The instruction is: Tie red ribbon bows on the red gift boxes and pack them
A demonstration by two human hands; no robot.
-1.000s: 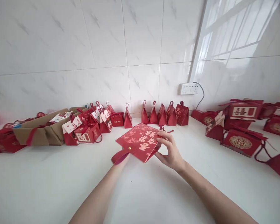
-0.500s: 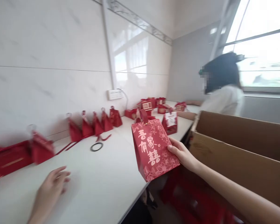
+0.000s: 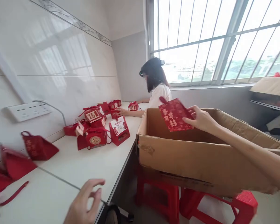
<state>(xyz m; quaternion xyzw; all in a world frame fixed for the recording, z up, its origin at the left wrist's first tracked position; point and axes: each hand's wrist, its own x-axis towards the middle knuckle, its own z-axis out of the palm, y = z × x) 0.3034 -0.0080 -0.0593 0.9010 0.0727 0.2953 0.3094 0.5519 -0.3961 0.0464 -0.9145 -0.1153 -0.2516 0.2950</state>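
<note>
My right hand grips a red gift box with pale lettering and a ribbon loop on top, pinching its right edge. The gift box hangs over the opening of a large cardboard box. Over the front edge of the white table, my left hand holds nothing, its fingers curved and apart. Past it on the table stand a red gift box with a white label and a red box with a round gold emblem.
Red triangular boxes line the wall beside a socket strip. A red ribbon lies at the left. Red plastic stools stand under the cardboard box. At the table's far end, a person in white reaches among small red boxes.
My view has swung right. My right hand has carried the red gift box from beside the table to above the cardboard box. My left hand has shifted toward the table's edge.
</note>
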